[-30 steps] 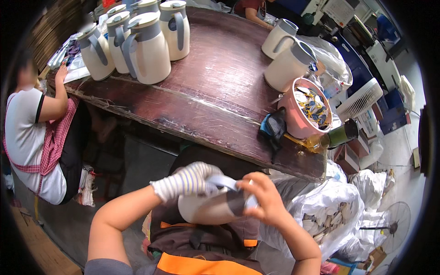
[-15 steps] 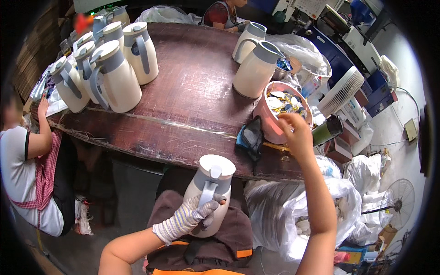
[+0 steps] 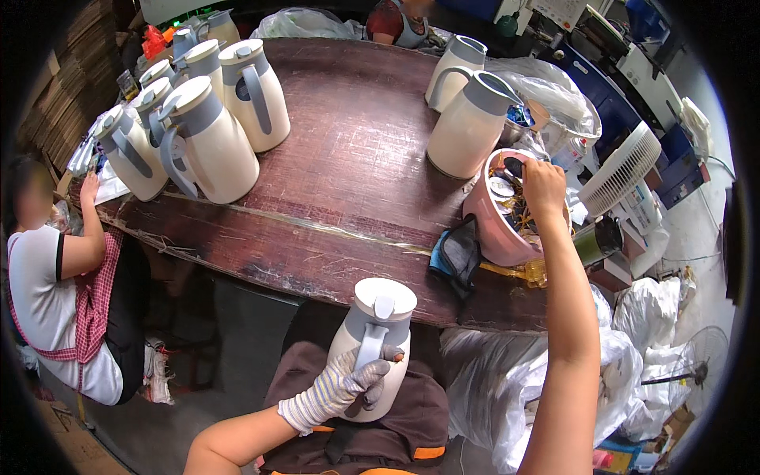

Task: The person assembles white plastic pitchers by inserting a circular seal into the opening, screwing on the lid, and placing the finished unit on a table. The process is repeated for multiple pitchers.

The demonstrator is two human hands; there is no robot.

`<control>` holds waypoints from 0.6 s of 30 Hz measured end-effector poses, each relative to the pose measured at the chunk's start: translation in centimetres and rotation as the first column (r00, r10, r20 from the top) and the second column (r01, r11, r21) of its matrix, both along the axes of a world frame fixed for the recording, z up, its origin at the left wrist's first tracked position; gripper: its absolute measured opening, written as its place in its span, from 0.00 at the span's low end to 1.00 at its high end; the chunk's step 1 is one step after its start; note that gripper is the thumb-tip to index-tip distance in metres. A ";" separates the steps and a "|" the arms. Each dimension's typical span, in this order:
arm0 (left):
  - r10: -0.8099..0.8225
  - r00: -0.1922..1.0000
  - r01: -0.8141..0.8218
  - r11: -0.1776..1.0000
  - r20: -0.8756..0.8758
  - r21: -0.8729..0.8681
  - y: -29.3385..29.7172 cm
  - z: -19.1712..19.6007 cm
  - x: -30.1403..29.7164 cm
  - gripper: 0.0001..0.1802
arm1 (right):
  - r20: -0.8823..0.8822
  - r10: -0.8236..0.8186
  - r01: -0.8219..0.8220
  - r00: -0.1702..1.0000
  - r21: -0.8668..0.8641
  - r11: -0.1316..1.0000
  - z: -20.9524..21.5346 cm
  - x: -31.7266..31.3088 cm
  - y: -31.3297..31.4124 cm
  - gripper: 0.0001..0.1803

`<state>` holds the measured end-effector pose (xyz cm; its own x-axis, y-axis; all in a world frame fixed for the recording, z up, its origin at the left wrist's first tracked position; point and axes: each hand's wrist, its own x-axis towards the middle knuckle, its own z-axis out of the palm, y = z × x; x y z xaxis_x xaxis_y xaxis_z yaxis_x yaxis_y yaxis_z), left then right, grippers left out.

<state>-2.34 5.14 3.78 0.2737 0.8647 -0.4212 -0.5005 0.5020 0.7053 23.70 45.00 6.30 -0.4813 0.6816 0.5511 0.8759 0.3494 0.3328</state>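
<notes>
My left hand [image 3: 348,388], in a striped knit glove with grey fingers, is wrapped round the grey handle of a cream thermos jug [image 3: 396,336]. The jug stands upright on my lap, its white lid on and grey collar toward me. My bare right hand [image 3: 545,190] is over a pink bucket [image 3: 492,226] on the table. Its fingers are pinched on a dark oval tag [image 3: 514,166] at their tips. Inside the bucket lie several white and dark oval tags with yellow strings.
Lidded jugs [image 3: 210,150] crowd the table's left; two jugs without lids [image 3: 467,131] stand beside the bucket. A dark pouch [image 3: 457,247] lies at the table edge. White plastic bags [image 3: 499,372] fill the lower right. One person [image 3: 67,293] sits left, another [image 3: 400,28] across the table.
My right hand has moved farther over the bucket and now pinches a dark tag. The left hand keeps hold of the jug. The view has shifted slightly.
</notes>
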 end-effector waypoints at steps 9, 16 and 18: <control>-0.008 1.000 0.009 0.998 -0.017 0.063 0.5 -0.4 0.7 0.21 | -0.498 0.239 -0.241 0.834 0.062 0.969 2.7 1.7 -5.9 0.06; 0.063 0.997 -0.057 0.988 -0.036 0.141 -0.2 -1.5 -0.1 0.26 | -0.930 0.107 -0.372 0.351 -0.034 0.928 3.5 0.2 -17.1 0.08; 0.117 0.993 -0.117 0.993 0.004 0.015 -0.7 -1.7 -0.6 0.36 | -0.990 -0.102 -0.587 0.101 -0.142 0.797 1.9 -0.5 -22.1 0.11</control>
<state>-2.92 4.40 2.07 0.1711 0.8973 -0.4069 -0.5574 0.4287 0.7110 23.24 22.94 8.15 -0.0060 0.9204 0.3909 0.1510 0.3872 -0.9095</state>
